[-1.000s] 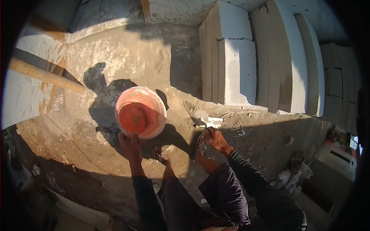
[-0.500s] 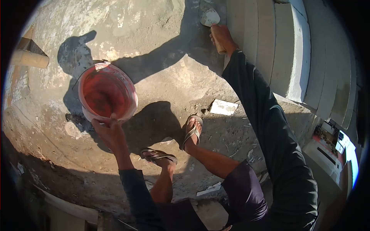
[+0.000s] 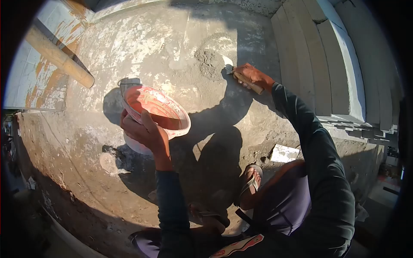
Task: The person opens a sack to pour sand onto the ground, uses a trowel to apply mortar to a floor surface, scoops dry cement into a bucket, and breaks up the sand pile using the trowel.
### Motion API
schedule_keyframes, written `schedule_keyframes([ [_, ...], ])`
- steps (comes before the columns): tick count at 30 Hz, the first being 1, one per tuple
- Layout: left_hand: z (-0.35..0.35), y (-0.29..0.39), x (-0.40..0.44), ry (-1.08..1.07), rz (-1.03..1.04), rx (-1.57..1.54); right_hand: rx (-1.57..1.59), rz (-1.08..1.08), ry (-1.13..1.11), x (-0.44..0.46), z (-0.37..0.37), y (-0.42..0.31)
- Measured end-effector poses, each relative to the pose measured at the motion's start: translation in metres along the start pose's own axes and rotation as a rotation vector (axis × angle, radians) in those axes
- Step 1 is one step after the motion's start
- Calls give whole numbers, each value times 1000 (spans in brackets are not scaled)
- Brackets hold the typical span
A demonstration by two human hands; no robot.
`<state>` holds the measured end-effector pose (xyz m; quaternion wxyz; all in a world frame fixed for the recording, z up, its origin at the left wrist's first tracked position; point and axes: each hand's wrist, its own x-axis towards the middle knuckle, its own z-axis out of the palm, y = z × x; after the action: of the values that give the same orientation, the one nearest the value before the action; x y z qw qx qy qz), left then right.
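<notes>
My left hand (image 3: 146, 131) grips the rim of a red bucket (image 3: 167, 95), its inside stained and its outside whitish. The bucket is tilted, its mouth facing up and right. Farther out on the right, my right hand (image 3: 254, 76) is closed round the wooden handle of a trowel (image 3: 229, 65). The trowel's pale blade is at the right edge of a patch of wet grey mortar (image 3: 210, 64) on the concrete floor. Whether the blade touches the floor I cannot tell.
Stacked grey slabs (image 3: 316, 60) stand along the right side. A bamboo pole (image 3: 64, 60) juts in at the upper left. A white tile piece (image 3: 284, 153) lies near my sandalled foot (image 3: 251, 180). A round pale disc (image 3: 111, 162) is on the ground below the bucket.
My body has lowered into a crouch. The bucket has tipped over to the right in my left hand. Mortar now shows on the floor beside the trowel, which has shifted lower in view.
</notes>
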<state>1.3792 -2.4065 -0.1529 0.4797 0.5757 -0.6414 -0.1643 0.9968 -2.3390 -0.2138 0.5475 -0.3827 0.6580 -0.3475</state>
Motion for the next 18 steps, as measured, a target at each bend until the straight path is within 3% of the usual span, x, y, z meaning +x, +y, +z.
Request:
schedule_keyframes([
  [1, 0, -3, -1, 7, -63, 89, -15, 22, -5, -5, 16, -3],
  [2, 4, -6, -1, 84, 52, 145, -12, -10, 6, -8, 28, -5],
  [5, 16, -27, 3, 157, 91, 203, -72, 55, -102, -25, 68, -29],
  [6, 17, -33, 2, 195, 120, 327, -135, -49, -175, -36, 85, -41],
  [8, 13, -19, 1, 177, 134, 258, -453, -145, -233, -53, 124, -70],
  [9, 15, -24, -1, 203, 153, 317, -694, -503, -158, -58, 145, -75],
  [11, 14, -25, -3, 258, 188, 438, -919, -587, -103, -70, 175, -80],
  [14, -17, -14, -11, 137, -42, 157, -895, -530, -49, -83, 172, -80],
  [16, -37, -22, -18, -4, -247, -297, -786, -417, 43, -91, 137, -69],
  [17, -43, -20, -22, -5, -251, -294, -743, -439, 161, -88, 115, -51],
  [18, -51, -16, -28, 109, -269, -428, -730, -290, 274, -94, 93, -42],
])
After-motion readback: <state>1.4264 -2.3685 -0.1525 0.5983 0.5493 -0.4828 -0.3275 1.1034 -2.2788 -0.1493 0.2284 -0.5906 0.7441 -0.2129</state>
